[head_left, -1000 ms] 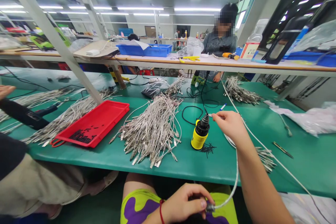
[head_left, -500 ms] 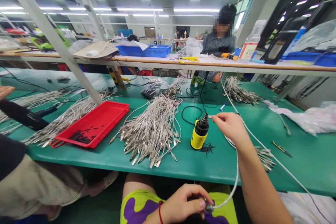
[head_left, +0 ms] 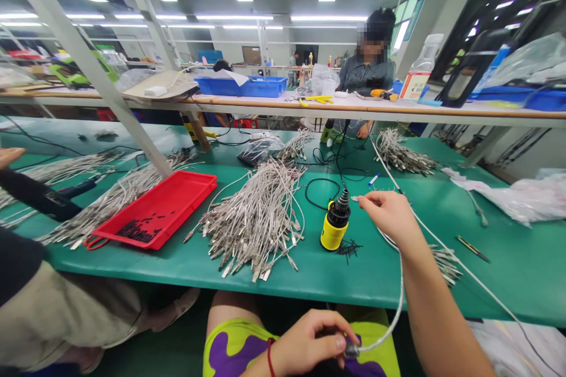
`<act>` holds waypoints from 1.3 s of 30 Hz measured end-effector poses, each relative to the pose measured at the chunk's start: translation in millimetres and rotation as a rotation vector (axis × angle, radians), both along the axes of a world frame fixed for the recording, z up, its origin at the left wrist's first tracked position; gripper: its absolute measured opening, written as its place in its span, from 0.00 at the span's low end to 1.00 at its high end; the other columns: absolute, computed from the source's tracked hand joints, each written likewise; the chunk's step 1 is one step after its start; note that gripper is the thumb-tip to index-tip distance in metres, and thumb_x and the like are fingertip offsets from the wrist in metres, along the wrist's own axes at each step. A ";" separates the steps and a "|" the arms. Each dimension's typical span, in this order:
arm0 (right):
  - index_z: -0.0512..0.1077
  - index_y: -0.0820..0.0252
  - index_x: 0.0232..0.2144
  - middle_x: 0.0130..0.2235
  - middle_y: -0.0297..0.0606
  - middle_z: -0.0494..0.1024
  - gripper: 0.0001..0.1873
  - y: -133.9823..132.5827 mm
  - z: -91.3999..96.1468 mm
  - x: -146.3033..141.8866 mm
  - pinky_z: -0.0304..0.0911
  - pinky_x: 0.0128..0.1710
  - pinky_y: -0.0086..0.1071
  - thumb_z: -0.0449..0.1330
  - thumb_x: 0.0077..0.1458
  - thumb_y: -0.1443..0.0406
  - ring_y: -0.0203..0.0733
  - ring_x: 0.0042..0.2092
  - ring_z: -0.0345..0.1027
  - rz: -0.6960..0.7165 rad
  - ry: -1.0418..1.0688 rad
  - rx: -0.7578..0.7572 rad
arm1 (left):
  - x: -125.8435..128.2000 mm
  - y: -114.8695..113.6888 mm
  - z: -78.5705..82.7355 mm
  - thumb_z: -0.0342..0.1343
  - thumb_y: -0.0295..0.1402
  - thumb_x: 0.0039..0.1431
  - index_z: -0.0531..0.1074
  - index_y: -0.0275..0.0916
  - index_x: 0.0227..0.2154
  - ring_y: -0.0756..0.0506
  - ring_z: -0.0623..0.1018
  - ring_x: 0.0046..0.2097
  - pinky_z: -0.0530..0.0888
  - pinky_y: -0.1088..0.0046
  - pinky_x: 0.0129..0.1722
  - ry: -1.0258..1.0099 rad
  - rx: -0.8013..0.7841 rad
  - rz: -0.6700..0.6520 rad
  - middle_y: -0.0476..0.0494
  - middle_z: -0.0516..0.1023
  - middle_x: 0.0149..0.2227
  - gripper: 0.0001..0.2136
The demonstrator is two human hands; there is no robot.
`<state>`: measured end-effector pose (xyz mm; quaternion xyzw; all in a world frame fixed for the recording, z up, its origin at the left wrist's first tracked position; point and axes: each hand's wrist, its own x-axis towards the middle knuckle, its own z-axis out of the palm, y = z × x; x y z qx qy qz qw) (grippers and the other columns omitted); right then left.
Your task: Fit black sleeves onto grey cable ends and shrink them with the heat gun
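Observation:
Above my lap, my left hand [head_left: 313,339] is closed around a connector at one end of a braided white cable [head_left: 392,325]. My right hand [head_left: 387,212] pinches a small, pale cable end beside the nozzle of a yellow heat gun [head_left: 334,231], which stands upright on the bench. That end is too small to make out well. The cable runs from my lap up behind my right forearm. Thin black tubes [head_left: 349,249] lie at the heat gun's foot. Left of it spreads a large heap of white cables with metal plugs [head_left: 250,224].
A red tray [head_left: 188,203] with short black pieces stands at the left, over more cables [head_left: 119,191]. Tweezers [head_left: 473,248] and a plastic bag [head_left: 515,197] lie at the right. A shelf [head_left: 265,105] crosses above the bench. Another person's hand [head_left: 9,156] shows far left; someone sits opposite.
Almost nothing differs. The view has shifted slightly, and both hands keep their grip, with the right one still beside the nozzle.

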<state>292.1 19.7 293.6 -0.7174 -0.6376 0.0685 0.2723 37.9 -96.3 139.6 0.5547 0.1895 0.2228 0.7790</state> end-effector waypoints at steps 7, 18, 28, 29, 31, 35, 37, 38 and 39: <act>0.81 0.61 0.25 0.20 0.37 0.74 0.25 -4.8 1.3 1.6 0.49 0.27 0.34 0.57 0.59 0.49 0.41 0.26 0.62 0.025 0.001 0.027 | 0.3 -1.6 -2.1 0.63 0.56 0.58 0.82 0.33 0.44 0.47 0.76 0.31 0.70 0.72 0.34 0.035 -0.001 0.002 0.43 0.76 0.29 0.27; 0.79 0.61 0.22 0.19 0.36 0.71 0.27 -15.8 4.5 0.7 0.49 0.25 0.34 0.57 0.58 0.47 0.40 0.26 0.60 0.059 0.014 0.068 | 0.3 -6.1 -3.5 0.63 0.53 0.59 0.83 0.33 0.44 0.47 0.76 0.31 0.71 0.71 0.35 0.055 -0.012 0.021 0.42 0.77 0.31 0.25; 0.81 0.60 0.40 0.26 0.35 0.72 0.22 -89.0 -15.8 -28.1 0.53 0.26 0.33 0.61 0.60 0.48 0.40 0.27 0.60 0.100 0.554 0.126 | 4.3 4.7 -3.2 0.61 0.50 0.61 0.78 0.33 0.42 0.58 0.62 0.15 0.55 0.81 0.14 0.100 -0.069 0.306 0.46 0.78 0.29 0.21; 0.79 0.59 0.46 0.26 0.34 0.70 0.23 -97.5 -27.6 -41.5 0.53 0.26 0.33 0.61 0.61 0.48 0.40 0.27 0.59 0.143 0.685 0.114 | 3.2 8.9 0.7 0.61 0.49 0.62 0.77 0.33 0.43 0.58 0.63 0.14 0.55 0.81 0.13 0.079 -0.062 0.372 0.45 0.79 0.31 0.21; 0.73 0.58 0.54 0.25 0.30 0.66 0.26 -110.7 -53.3 -70.5 0.51 0.26 0.32 0.60 0.63 0.48 0.38 0.26 0.57 0.222 0.907 0.044 | -0.1 16.8 11.2 0.61 0.48 0.62 0.76 0.34 0.44 0.59 0.63 0.14 0.54 0.82 0.12 0.036 -0.041 0.476 0.46 0.79 0.32 0.20; 0.67 0.57 0.51 0.24 0.27 0.66 0.22 -127.0 -92.1 -114.8 0.53 0.27 0.31 0.59 0.64 0.48 0.38 0.27 0.59 0.229 1.091 0.000 | -5.3 24.1 31.2 0.65 0.49 0.59 0.78 0.33 0.42 0.59 0.63 0.14 0.55 0.83 0.12 0.012 -0.035 0.574 0.46 0.79 0.30 0.21; 0.65 0.55 0.47 0.24 0.27 0.68 0.19 -133.7 -98.9 -125.3 0.53 0.27 0.30 0.59 0.65 0.49 0.37 0.26 0.58 0.207 1.093 0.013 | -4.8 22.3 36.7 0.67 0.49 0.57 0.79 0.31 0.43 0.58 0.62 0.14 0.55 0.83 0.12 0.025 -0.046 0.621 0.49 0.76 0.25 0.23; 0.64 0.55 0.46 0.24 0.28 0.68 0.18 -137.0 -99.5 -128.5 0.53 0.26 0.30 0.59 0.66 0.50 0.36 0.25 0.58 0.202 1.093 0.013 | -3.9 20.3 38.6 0.67 0.49 0.57 0.80 0.31 0.44 0.58 0.61 0.14 0.54 0.83 0.12 0.031 -0.056 0.643 0.50 0.75 0.23 0.24; 0.64 0.55 0.44 0.24 0.28 0.69 0.17 -140.2 -98.7 -130.9 0.53 0.25 0.30 0.59 0.66 0.50 0.36 0.25 0.59 0.203 1.100 0.008 | -2.9 18.0 40.5 0.67 0.48 0.57 0.80 0.30 0.46 0.58 0.61 0.14 0.54 0.82 0.12 0.032 -0.071 0.660 0.51 0.73 0.21 0.25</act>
